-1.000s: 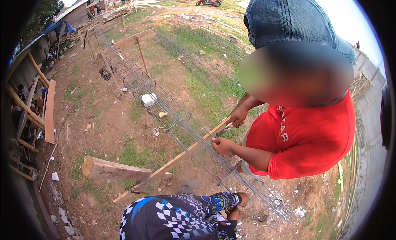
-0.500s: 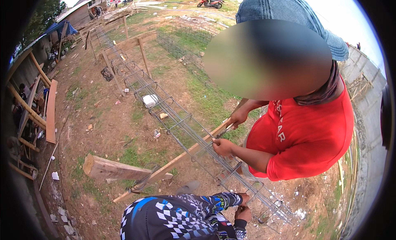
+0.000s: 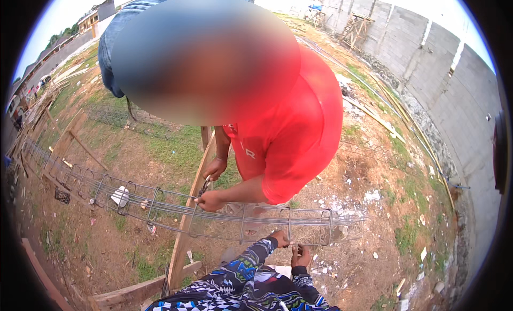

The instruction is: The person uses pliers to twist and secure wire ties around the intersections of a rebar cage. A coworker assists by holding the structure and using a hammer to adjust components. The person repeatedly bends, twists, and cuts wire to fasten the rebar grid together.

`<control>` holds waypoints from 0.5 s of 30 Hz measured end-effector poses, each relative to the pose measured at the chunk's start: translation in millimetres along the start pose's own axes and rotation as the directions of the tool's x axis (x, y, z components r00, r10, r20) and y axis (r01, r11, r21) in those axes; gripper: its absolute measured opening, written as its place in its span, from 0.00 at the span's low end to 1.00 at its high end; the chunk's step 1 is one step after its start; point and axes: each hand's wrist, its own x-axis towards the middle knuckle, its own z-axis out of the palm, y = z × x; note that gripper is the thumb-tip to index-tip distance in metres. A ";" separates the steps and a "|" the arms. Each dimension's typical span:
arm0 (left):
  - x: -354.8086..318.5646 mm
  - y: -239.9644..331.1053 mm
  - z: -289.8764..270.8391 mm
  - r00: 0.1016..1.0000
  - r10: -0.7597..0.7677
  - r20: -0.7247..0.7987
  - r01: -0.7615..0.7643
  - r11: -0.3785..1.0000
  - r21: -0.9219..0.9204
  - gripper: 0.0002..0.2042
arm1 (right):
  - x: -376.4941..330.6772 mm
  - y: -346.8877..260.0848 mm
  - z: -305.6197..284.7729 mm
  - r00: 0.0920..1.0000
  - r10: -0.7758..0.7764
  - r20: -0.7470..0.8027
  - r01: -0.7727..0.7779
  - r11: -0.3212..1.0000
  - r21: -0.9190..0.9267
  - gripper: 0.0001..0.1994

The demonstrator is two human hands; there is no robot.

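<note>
A long cage of steel reinforcing bars (image 3: 176, 208), with square stirrups tied along it, runs across in front of me. My left hand (image 3: 279, 239) is closed at its near lower bar, beside a stirrup (image 3: 289, 221). Just to the right, my right hand (image 3: 301, 256) is closed with its fingers raised to the same bar. What my fingertips pinch is too small to make out. Across the cage, a person in a red shirt (image 3: 299, 145) works pliers (image 3: 203, 187) at the bars with both hands.
A wooden plank (image 3: 181, 241) passes beneath the cage on the left, with a timber beam (image 3: 128, 292) near its lower end. A grey block wall (image 3: 433, 70) stands on the right. White debris (image 3: 372, 197) and bamboo poles (image 3: 374, 117) lie on the ground.
My view has swung to the right, so the cage now lies more nearly level across it and the co-worker appears further left. Both my hands stay at the cage's near bar.
</note>
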 end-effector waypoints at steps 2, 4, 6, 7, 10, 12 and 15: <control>3.8 -1.8 -2.3 1.000 0.021 0.007 -0.021 0.999 0.038 0.25 | -2.0 -2.1 -10.7 0.903 -0.429 -0.012 0.407 0.866 -0.290 0.20; 11.5 -12.0 -0.2 0.999 -0.030 0.020 0.029 0.997 0.068 0.25 | -5.7 -27.8 -18.4 0.852 -0.519 0.072 0.501 0.768 -0.398 0.17; 11.9 -5.6 6.0 0.999 0.045 -0.007 -0.045 0.996 0.081 0.22 | -11.4 -31.7 -22.5 0.852 -0.520 0.065 0.494 0.755 -0.430 0.15; 10.9 -1.4 7.7 0.996 0.079 -0.028 -0.077 0.994 0.082 0.20 | -11.6 -25.4 -20.1 0.891 -0.448 0.080 0.432 0.778 -0.456 0.15; 7.8 1.4 6.0 0.998 0.048 -0.032 -0.045 0.995 0.090 0.22 | -2.6 -7.9 0.5 0.925 -0.376 0.061 0.348 0.769 -0.536 0.13; 6.1 -2.4 1.7 0.999 0.028 -0.025 -0.027 0.998 0.053 0.23 | -4.5 -5.4 16.1 0.981 -0.125 0.148 0.182 0.856 -0.484 0.12; 8.7 2.5 3.5 1.000 -0.004 0.025 0.004 1.000 0.011 0.24 | -0.8 21.0 36.8 0.882 0.385 0.273 -0.453 0.853 0.260 0.11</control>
